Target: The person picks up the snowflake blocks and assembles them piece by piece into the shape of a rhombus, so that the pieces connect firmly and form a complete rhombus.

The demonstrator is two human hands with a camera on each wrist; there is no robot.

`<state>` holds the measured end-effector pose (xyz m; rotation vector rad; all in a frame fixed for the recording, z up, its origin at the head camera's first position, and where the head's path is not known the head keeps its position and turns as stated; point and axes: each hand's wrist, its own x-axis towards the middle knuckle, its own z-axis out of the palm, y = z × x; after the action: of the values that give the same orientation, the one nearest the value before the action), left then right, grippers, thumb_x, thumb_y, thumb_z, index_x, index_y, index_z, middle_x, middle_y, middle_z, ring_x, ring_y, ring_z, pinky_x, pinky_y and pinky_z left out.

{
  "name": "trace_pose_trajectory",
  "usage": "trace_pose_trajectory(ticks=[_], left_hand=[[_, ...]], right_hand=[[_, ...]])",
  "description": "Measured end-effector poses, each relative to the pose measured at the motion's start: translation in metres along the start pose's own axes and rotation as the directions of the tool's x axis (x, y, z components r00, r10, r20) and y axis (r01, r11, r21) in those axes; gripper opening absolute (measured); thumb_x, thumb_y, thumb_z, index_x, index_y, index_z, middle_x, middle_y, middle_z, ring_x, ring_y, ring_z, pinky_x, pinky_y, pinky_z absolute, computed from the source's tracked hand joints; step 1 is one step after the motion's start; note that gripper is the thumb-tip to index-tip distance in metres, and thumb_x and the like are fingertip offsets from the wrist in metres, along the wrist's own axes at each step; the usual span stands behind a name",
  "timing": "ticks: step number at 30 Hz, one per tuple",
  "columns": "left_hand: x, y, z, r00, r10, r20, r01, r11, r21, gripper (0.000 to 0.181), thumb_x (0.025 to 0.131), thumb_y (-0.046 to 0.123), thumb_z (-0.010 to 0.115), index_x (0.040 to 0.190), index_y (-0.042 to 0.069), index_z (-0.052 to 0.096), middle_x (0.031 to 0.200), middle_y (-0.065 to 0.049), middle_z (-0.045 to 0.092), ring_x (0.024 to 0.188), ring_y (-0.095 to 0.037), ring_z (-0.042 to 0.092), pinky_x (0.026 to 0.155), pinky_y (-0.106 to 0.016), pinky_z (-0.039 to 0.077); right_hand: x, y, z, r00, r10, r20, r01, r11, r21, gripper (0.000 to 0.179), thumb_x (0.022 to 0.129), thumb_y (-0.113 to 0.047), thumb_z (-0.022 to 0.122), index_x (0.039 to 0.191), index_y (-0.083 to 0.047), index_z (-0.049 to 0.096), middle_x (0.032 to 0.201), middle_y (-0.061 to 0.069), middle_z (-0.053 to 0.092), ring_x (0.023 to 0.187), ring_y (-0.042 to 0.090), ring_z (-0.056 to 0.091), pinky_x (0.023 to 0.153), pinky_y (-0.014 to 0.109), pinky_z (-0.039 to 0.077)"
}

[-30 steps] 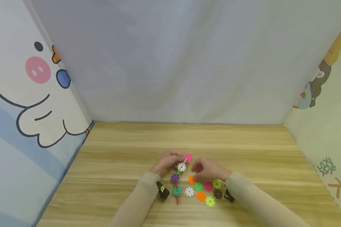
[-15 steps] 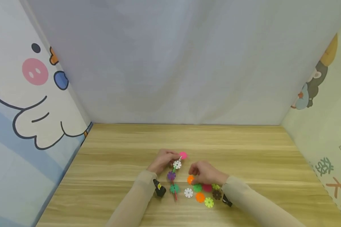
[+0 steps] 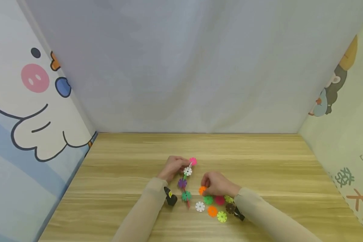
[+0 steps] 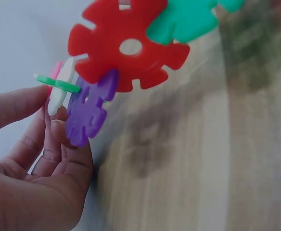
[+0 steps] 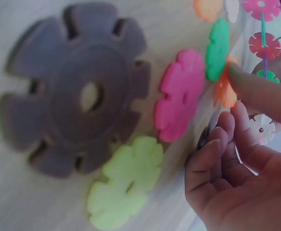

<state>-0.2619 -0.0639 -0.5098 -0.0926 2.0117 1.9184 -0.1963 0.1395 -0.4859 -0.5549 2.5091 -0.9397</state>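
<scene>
My left hand (image 3: 173,168) grips one end of a chain of slotted plastic discs, near its pink disc (image 3: 193,161) and white disc (image 3: 187,171). From there the chain hangs toward me through a green, a purple disc (image 4: 86,115), a red disc (image 4: 126,45) and a teal disc (image 3: 186,196). A further red disc shows edge-on at the near end. The left wrist view shows the chain held above the table. Right of it, my right hand (image 3: 219,184) pinches an orange disc (image 5: 226,86) between thumb and finger, low over the table.
Loose discs lie by my right hand: green (image 3: 208,200), magenta (image 3: 219,200), brown (image 5: 78,91), yellow-green (image 3: 222,216), a second orange (image 3: 212,211) and white (image 3: 200,206). The wooden table (image 3: 124,148) ends at a grey curtain (image 3: 181,67), with printed cloths on both sides.
My left hand has moved slightly forward and left with the chain, whose near end has shifted away from me. The fingers of my right hand have closed in on the orange disc.
</scene>
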Motion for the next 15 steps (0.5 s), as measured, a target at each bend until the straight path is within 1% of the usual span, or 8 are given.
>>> trace_pose_trajectory(ticks=[5, 8, 10, 12, 15], left_hand=[[0.006, 0.001, 0.002, 1.0, -0.005, -0.005, 0.005, 1.0, -0.023, 0.017, 0.082, 0.006, 0.07, 0.093, -0.007, 0.07, 0.075, -0.007, 0.067, 0.063, -0.013, 0.059, 0.058, -0.024, 0.05], [0.01, 0.002, 0.003, 1.0, -0.011, -0.01, 0.011, 0.999, -0.032, 0.015, 0.082, 0.007, 0.07, 0.091, -0.006, 0.07, 0.077, -0.007, 0.067, 0.064, -0.013, 0.059, 0.059, -0.024, 0.05], [0.013, 0.003, 0.005, 1.0, -0.015, -0.016, 0.015, 0.999, -0.031, 0.014, 0.082, 0.007, 0.07, 0.09, -0.004, 0.071, 0.077, -0.006, 0.067, 0.064, -0.013, 0.058, 0.059, -0.024, 0.05], [0.015, 0.005, 0.007, 1.0, -0.021, -0.017, 0.02, 0.999, -0.037, 0.014, 0.082, 0.007, 0.069, 0.09, -0.004, 0.071, 0.078, -0.006, 0.066, 0.065, -0.013, 0.058, 0.061, -0.024, 0.05], [0.016, 0.007, 0.013, 0.999, -0.031, -0.014, 0.03, 0.998, -0.05, 0.015, 0.082, 0.007, 0.067, 0.09, -0.005, 0.071, 0.078, -0.007, 0.067, 0.066, -0.014, 0.058, 0.062, -0.025, 0.051]], right_hand=[[-0.001, 0.002, -0.003, 1.0, -0.015, 0.018, 0.014, 0.998, 0.054, 0.014, 0.079, -0.002, 0.074, 0.086, -0.007, 0.063, 0.078, -0.001, 0.059, 0.073, 0.016, 0.056, 0.066, 0.03, 0.051], [0.0, 0.005, -0.006, 0.999, -0.037, -0.003, 0.037, 0.996, 0.081, 0.012, 0.08, 0.0, 0.071, 0.085, -0.006, 0.062, 0.078, -0.001, 0.06, 0.073, 0.016, 0.057, 0.066, 0.03, 0.051], [0.001, 0.006, -0.008, 0.998, -0.048, -0.029, 0.05, 0.994, 0.092, 0.011, 0.081, 0.0, 0.071, 0.085, -0.006, 0.062, 0.078, -0.001, 0.06, 0.072, 0.015, 0.056, 0.066, 0.029, 0.05], [0.003, 0.007, -0.011, 0.996, -0.047, -0.073, 0.055, 0.993, 0.104, 0.01, 0.082, -0.002, 0.072, 0.084, -0.005, 0.062, 0.077, -0.001, 0.06, 0.071, 0.015, 0.056, 0.065, 0.029, 0.049], [0.006, 0.007, -0.016, 0.986, -0.012, -0.164, 0.034, 0.991, 0.129, 0.009, 0.083, -0.003, 0.072, 0.086, -0.004, 0.063, 0.077, 0.0, 0.059, 0.07, 0.014, 0.055, 0.064, 0.028, 0.049]])
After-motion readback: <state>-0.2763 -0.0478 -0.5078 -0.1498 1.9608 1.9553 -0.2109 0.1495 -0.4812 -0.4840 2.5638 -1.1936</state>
